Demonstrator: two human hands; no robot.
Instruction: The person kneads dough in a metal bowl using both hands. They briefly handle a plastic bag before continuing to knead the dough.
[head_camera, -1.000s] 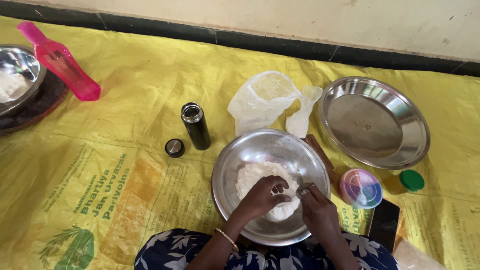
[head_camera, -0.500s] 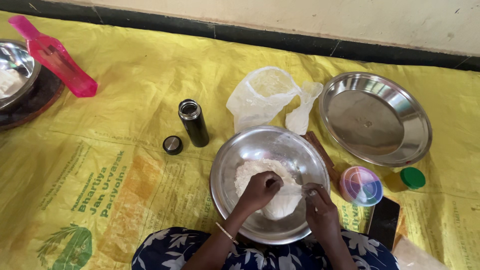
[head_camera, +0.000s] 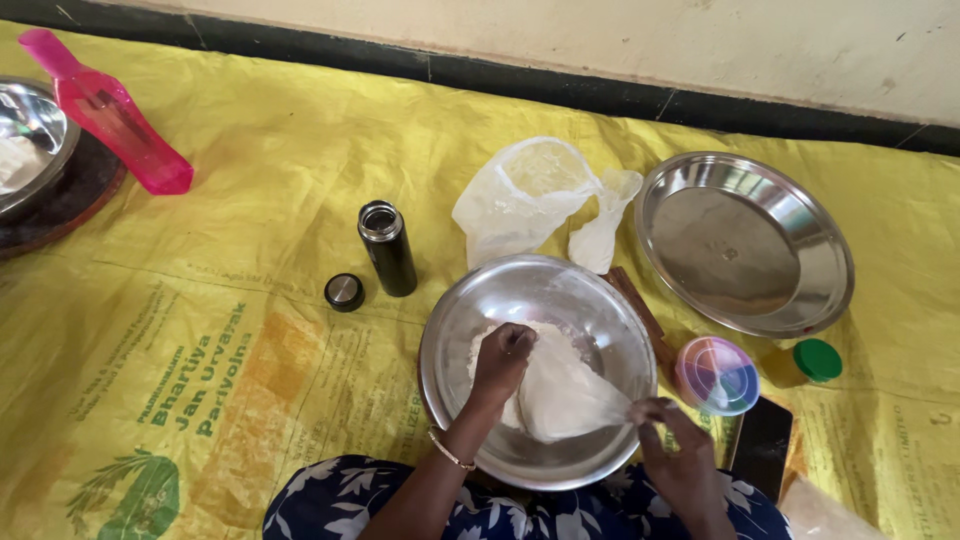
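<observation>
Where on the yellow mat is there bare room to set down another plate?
The widest bare stretch of yellow mat lies between the pink bottle, the black flask and the near left edge. A narrower strip runs along the wall. It is crowded between the steel bowl and steel plate.

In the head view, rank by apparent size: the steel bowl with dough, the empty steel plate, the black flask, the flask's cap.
Steel bowl and empty steel plate: look about alike, too close to rank.
Black flask.
Flask's cap, the smallest.
</observation>
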